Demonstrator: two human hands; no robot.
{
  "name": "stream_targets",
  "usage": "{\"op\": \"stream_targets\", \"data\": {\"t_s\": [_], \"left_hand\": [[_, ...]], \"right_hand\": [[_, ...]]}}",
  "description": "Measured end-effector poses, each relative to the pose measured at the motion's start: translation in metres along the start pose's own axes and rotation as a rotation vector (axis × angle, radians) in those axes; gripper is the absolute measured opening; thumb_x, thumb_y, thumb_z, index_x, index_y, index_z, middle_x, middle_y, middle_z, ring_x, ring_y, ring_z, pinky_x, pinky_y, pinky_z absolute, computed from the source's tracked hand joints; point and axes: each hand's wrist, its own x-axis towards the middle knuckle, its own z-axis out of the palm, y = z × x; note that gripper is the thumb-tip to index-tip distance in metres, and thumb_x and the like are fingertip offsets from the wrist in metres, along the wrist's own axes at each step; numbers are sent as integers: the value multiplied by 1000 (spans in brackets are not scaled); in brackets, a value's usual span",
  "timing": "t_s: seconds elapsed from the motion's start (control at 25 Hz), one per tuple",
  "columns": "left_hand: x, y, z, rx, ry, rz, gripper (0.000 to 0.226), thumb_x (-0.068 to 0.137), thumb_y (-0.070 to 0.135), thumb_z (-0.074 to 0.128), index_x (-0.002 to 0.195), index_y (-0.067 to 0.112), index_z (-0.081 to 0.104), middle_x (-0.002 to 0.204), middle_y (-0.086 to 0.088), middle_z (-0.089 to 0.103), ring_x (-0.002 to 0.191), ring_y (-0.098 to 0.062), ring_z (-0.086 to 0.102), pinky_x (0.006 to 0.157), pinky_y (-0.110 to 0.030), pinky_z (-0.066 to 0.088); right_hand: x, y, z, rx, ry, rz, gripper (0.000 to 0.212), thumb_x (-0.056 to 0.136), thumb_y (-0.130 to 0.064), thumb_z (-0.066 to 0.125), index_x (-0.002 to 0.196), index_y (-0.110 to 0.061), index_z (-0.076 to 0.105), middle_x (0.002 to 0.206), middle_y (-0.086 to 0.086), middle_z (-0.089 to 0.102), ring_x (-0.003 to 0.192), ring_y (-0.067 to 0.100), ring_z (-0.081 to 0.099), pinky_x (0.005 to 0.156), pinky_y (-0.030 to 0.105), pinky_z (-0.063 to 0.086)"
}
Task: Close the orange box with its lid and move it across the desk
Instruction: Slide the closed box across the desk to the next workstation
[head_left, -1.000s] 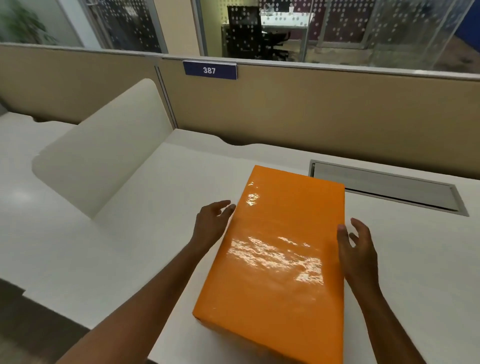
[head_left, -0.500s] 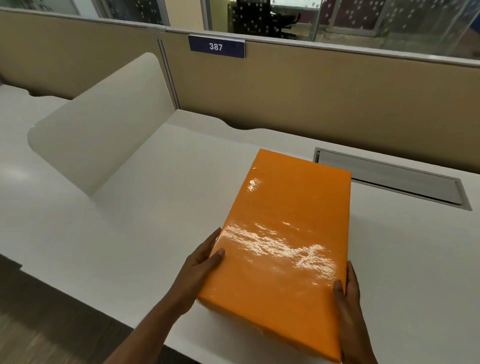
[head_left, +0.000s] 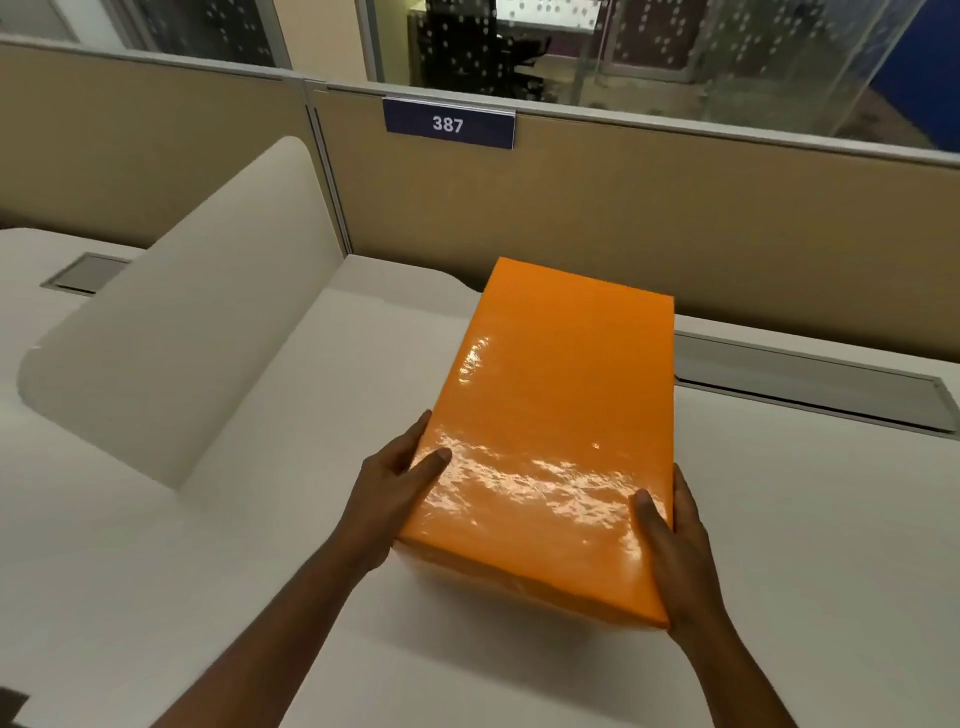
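Observation:
The glossy orange box (head_left: 556, 436) has its lid on and sits in the middle of the white desk (head_left: 260, 519), its long side running away from me. My left hand (head_left: 389, 486) grips its near left side, thumb on the lid. Against the near right corner, my right hand (head_left: 675, 540) holds it with the thumb on top. The box's near end looks slightly raised off the desk, with shadow under it.
A white curved divider panel (head_left: 171, 353) stands on the desk at the left. A grey cable hatch (head_left: 810, 384) lies in the desk behind and right of the box. A beige partition wall (head_left: 675, 218) with a blue "387" sign (head_left: 449, 123) closes the far edge.
Both hands slid from the box's middle sides back to its near end and took hold. The box now sits further left and further away, partly over the cable hatch.

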Motion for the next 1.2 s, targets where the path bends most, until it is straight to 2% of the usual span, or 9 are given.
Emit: {"op": "stream_targets", "data": {"t_s": [0.16, 0.28, 0.36, 0.44, 0.64, 0.88, 1.04, 1.12, 1.2], "left_hand": [[62, 25, -68, -46, 91, 33, 47, 80, 33, 72, 125, 37, 58, 107, 13, 72, 90, -16, 72, 72, -35, 61], [97, 38, -108, -135, 333, 49, 19, 72, 42, 78, 80, 25, 77, 75, 9, 76, 71, -15, 73, 57, -28, 57], [118, 42, -134, -123, 454, 51, 37, 70, 49, 76, 60, 14, 69, 58, 3, 66, 60, -19, 66, 56, -32, 54], [138, 43, -158, -125, 498, 60, 34, 71, 46, 76, 56, 17, 68, 59, 3, 65, 63, -19, 64, 60, -35, 54], [177, 40, -203, -74, 490, 117, 13, 75, 38, 75, 76, 25, 74, 77, 7, 71, 78, -15, 68, 61, -28, 50], [206, 32, -231, 269, 468, 185, 43, 78, 44, 70, 113, 18, 70, 107, -3, 73, 83, -6, 61, 70, -21, 46], [222, 37, -243, 492, 432, 221, 48, 87, 40, 62, 125, 12, 61, 119, -14, 69, 100, -24, 63, 79, -29, 45], [223, 39, -243, 608, 493, 247, 49, 90, 41, 58, 123, 5, 61, 115, -18, 69, 103, -33, 64, 83, -35, 46], [222, 40, -240, 736, 586, 378, 39, 91, 38, 55, 102, 3, 68, 93, -19, 72, 84, -33, 65, 75, -35, 46]], "right_hand": [[47, -38, 80, 83, -44, -64, 57, 91, -43, 47, 143, -35, 27, 134, -3, 50, 109, 23, 57, 82, 38, 51], [74, -58, 132, 117, -77, -99, 56, 91, -42, 48, 143, -31, 29, 134, -3, 49, 109, 22, 57, 79, 35, 52], [91, -68, 165, 122, -100, -90, 56, 91, -43, 49, 142, -30, 29, 137, -1, 49, 112, 25, 56, 85, 42, 51], [104, -75, 195, 118, -112, -88, 56, 91, -43, 49, 142, -29, 30, 137, 1, 49, 112, 25, 56, 87, 43, 51], [129, -84, 254, 70, -97, -79, 56, 91, -46, 48, 141, -27, 31, 137, 3, 50, 113, 27, 55, 91, 47, 50], [147, -86, 295, 40, -84, -62, 55, 92, -44, 46, 141, -25, 31, 137, 4, 50, 112, 27, 57, 89, 45, 52], [152, -89, 317, 34, -59, -50, 56, 92, -45, 46, 142, -25, 30, 138, 5, 49, 114, 29, 56, 93, 50, 50], [151, -90, 327, 29, -50, -49, 57, 92, -46, 45, 142, -25, 28, 139, 5, 47, 116, 29, 55, 94, 52, 49], [151, -91, 334, 13, -51, -47, 57, 92, -47, 44, 143, -26, 27, 140, 5, 47, 117, 29, 54, 95, 51, 49]]}}
